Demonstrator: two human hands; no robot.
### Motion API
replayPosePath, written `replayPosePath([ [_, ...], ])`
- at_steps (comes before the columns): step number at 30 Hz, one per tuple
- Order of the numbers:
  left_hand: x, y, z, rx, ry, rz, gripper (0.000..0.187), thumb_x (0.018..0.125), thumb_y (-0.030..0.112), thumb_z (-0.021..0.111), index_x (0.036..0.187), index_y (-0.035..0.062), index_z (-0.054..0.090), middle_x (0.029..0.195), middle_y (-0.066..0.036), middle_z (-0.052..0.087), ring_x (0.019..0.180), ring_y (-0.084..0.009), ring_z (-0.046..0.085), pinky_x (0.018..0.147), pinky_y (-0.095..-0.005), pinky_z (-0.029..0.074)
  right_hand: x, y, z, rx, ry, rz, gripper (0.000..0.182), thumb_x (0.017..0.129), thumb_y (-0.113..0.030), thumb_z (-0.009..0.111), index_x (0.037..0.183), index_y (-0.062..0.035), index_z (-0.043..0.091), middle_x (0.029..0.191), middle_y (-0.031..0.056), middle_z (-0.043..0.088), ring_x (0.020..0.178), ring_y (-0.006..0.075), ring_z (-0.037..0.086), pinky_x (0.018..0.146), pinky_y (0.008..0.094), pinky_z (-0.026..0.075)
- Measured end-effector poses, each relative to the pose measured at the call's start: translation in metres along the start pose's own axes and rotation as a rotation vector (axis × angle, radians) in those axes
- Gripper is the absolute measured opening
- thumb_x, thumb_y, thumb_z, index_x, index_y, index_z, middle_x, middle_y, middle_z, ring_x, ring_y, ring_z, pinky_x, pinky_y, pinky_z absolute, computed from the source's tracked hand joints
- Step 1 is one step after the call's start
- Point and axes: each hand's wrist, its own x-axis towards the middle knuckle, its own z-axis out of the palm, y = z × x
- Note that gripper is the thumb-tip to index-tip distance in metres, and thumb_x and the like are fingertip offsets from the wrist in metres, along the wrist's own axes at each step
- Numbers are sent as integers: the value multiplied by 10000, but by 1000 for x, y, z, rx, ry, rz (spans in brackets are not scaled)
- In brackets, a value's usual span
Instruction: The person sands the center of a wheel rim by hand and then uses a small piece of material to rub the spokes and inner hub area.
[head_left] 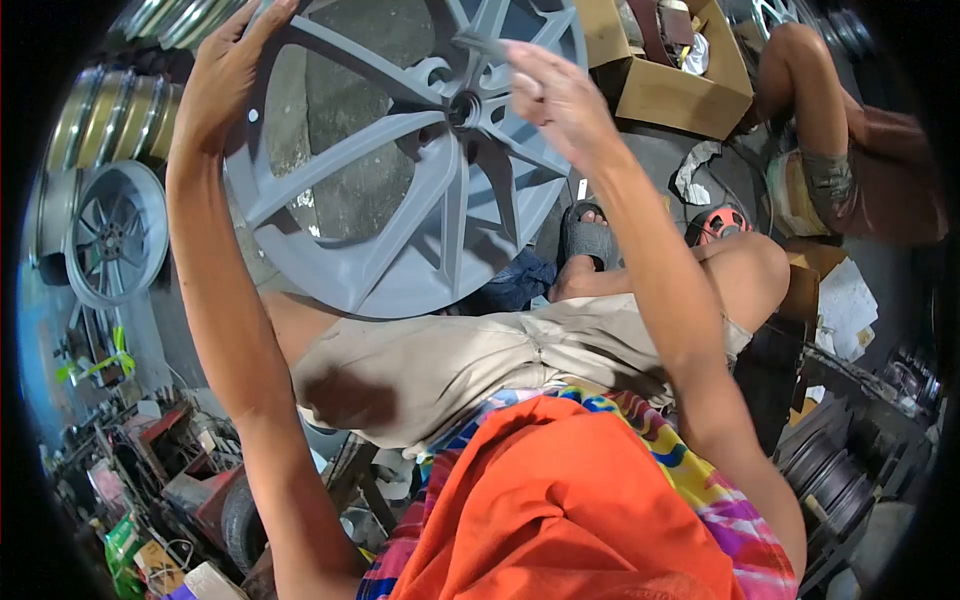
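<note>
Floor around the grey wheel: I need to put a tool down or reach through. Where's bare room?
A small patch of floor is bare between the cardboard box, crumpled sheet and sandal. A hand could probably pass between the wheel's spokes. Lower left is crowded: tire, jumbled parts.

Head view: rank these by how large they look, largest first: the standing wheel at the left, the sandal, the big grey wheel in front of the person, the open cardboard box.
1. Big grey wheel
2. Open cardboard box
3. Standing wheel
4. Sandal
</note>
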Motion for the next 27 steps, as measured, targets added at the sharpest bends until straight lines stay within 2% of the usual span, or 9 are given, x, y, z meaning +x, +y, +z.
replayPosePath([
  [2, -10, 9, 0, 2, -23, -57, 637, 998, 415, 691, 1467, 3, 562, 1383, -97, 634, 1308, -211, 564, 1150, -306, 370, -20, 4, -2, 12, 112, -69, 353, 1068, -213, 590, 1317, 34, 630, 716, -70, 466, 612, 44, 366, 538, 232, 316],
  [4, -16, -24, 34, -91, -2, -101, 629, 997, 414, 694, 1457, 3, 574, 1376, -96, 638, 1296, -199, 568, 1135, -299, 381, -49, -8, -27, -564, 329, -78, 290, 1056, -197, 591, 1206, 22, 706, 691, -78, 483, 610, 37, 401, 543, 228, 340],
  [8, -15, -7, 24, -19, 31, -87, 604, 991, 419, 702, 1425, 9, 609, 1333, -81, 655, 1242, -171, 583, 1087, -283, 405, -58, 31, -34, -962, 354, -197, 223, 1016, -208, 633, 1118, -47, 748, 626, 64, 552, 572, 120, 525, 557, 320, 429],
  [11, -10, 0, 15, 0, 28, -85, 598, 990, 420, 705, 1416, 10, 618, 1307, -70, 661, 1223, -168, 586, 1083, -282, 403, -58, 36, -27, -1233, 251, -225, 257, 1028, -182, 631, 1223, -40, 723, 714, 64, 608, 591, 94, 476, 553, 263, 393],
  [15, -5, -2, 5, 68, 25, -51, 568, 990, 411, 707, 1402, 27, 635, 1285, -57, 669, 1204, -161, 595, 1076, -269, 404, -29, 48, -16, -1259, 76, -576, 223, 970, -143, 655, 1146, -32, 737, 805, 182, 705, 696, 329, 697, 643, 401, 525],
  [18, -5, -1, 8, 30, 39, -39, 554, 990, 406, 708, 1396, 37, 642, 1291, -60, 671, 1199, -165, 605, 1072, -271, 409, -15, 50, -14, -1580, 5, -497, 216, 942, -149, 670, 1106, -30, 747, 861, 230, 711, 837, 420, 698, 710, 456, 544],
  [22, -13, 15, 17, 8, 44, -69, 526, 1016, 390, 673, 1392, 22, 641, 1305, -69, 671, 1202, -172, 608, 1075, -286, 413, -12, 49, 0, -1664, -50, -275, 228, 960, -177, 665, 1101, -19, 751, 828, 206, 724, 765, 340, 722, 692, 404, 538],
  [24, -18, 41, 28, 5, -13, -84, 403, 1058, 298, 608, 1306, -15, 663, 1115, 18, 659, 989, -89, 567, 873, -233, 452, 1, 45, 2, -942, 95, 114, 245, 979, -192, 649, 1091, 2, 749, 770, 146, 724, 701, 231, 683, 680, 370, 525],
  [27, -28, 52, 43, -42, 34, 12, 386, 1055, 292, 614, 1276, -19, 670, 1084, 30, 653, 968, -76, 561, 852, -226, 451, -5, 61, -6, -884, 142, 111, 276, 1000, -218, 630, 1086, 17, 746, 726, 84, 700, 678, 150, 603, 665, 340, 506],
])
